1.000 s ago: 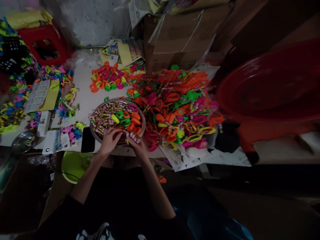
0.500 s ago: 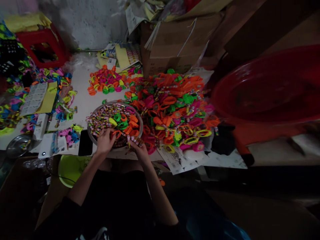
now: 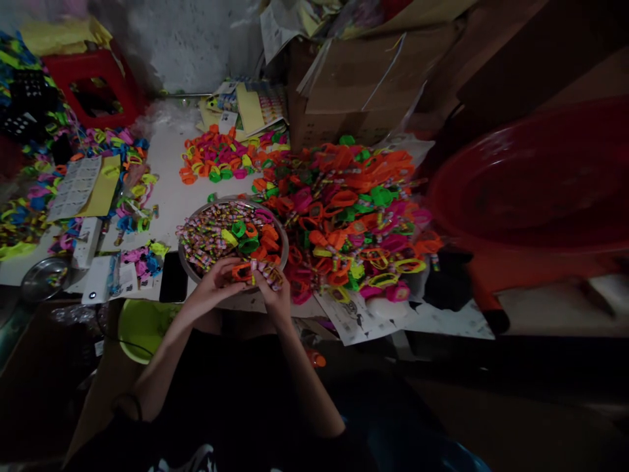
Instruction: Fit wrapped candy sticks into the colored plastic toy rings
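Note:
A round metal bowl (image 3: 284, 252) holds many small wrapped candies (image 3: 204, 229) on its left and orange, green and yellow plastic watch-like pieces (image 3: 249, 244) on its right. Over the bowl's near edge, my left hand (image 3: 219, 283) is closed on an orange plastic piece (image 3: 242, 271). Close beside it, my right hand (image 3: 274, 295) grips several wrapped candies (image 3: 272, 275), their ends pointing up toward the orange piece. The fingertips of both hands nearly meet.
A large heap of coloured watch-like pieces (image 3: 344, 223) lies right of the bowl, a smaller pile (image 3: 216, 154) behind it. A black phone (image 3: 173, 278) lies left. Further off are a red basin (image 3: 535, 183), a cardboard box (image 3: 363, 72) and a red stool (image 3: 122, 85).
My left hand has lifted the orange piece from the bowl and brought it against the candies in my right hand. The whole view has shifted slightly.

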{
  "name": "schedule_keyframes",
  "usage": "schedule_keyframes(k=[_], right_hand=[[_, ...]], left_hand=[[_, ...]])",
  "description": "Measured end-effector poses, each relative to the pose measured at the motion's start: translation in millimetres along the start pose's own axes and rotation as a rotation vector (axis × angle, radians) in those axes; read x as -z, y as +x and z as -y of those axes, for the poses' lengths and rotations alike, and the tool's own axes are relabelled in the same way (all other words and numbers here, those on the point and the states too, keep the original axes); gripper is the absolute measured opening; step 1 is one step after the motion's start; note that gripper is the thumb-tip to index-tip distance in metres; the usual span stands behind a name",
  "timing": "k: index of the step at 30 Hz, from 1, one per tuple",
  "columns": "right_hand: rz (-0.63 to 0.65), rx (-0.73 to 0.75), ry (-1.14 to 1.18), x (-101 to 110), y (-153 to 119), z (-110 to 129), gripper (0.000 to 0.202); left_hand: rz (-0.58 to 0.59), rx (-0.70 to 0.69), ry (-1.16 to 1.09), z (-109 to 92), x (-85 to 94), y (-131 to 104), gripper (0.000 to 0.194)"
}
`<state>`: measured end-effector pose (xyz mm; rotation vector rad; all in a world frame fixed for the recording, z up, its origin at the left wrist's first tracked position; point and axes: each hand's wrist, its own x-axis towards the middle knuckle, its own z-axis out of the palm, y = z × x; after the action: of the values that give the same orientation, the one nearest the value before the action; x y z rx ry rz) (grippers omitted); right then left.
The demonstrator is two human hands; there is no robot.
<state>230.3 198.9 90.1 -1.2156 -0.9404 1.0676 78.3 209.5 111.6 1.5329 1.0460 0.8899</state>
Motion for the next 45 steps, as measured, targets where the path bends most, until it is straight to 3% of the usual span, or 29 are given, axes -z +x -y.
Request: schedule_keyframes(k=[2, 4, 6, 9, 15, 19, 23, 28, 36, 40, 45], right_hand=[[-0.045, -0.052, 0.092, 1.9, 0.5, 2.2, 0.022], [-0.040, -0.156, 0.239, 4.1, -0.6, 8.1, 0.022], [0.043, -0.288, 0.360, 6.1, -3.4, 16.7, 0.026], [0.217, -0.438, 0.447, 7.0, -9.3, 29.8, 0.032], [0.172, -0.451, 0.493, 2.9, -15.6, 42.6, 0.031], [0.226, -0.462, 0.402, 1.0, -16.3, 43.6, 0.029], [0.179, -0.356, 0.312, 1.2, -15.6, 42.6, 0.028], [0.206, -0.098, -0.010, 17.0, -19.0, 57.7, 0.023], [0.645, 0.406, -0.625, 47.3, -18.9, 102.1, 0.032], [0.699, 0.500, -0.722, 48.4, -16.6, 110.6, 0.037], [0.692, 0.512, -0.730, 46.5, -17.0, 113.5, 0.039]], left_hand=[[0.018, -0.098, 0.126, -5.8, 0.7, -5.8, 0.050], [-0.017, -0.206, 0.313, -10.9, 2.0, -10.3, 0.041], [-0.051, -0.298, 0.425, -15.7, 3.5, -13.4, 0.033], [-0.041, -0.375, 0.422, -24.8, 5.1, -17.1, 0.033], [-0.008, -0.417, 0.500, -40.7, 8.5, -29.4, 0.042], [-0.027, -0.464, 0.606, -38.9, 11.4, -33.3, 0.039], [-0.137, -0.514, 0.598, -35.4, 8.9, -30.4, 0.029], [-0.127, -0.451, 0.467, -31.0, 5.4, -27.8, 0.014], [-0.213, -0.472, 0.509, -35.1, 4.9, -24.6, 0.020], [-0.197, -0.530, 0.592, -43.0, 4.9, -24.3, 0.016], [-0.141, -0.579, 0.657, -45.7, 7.5, -24.9, 0.016]])
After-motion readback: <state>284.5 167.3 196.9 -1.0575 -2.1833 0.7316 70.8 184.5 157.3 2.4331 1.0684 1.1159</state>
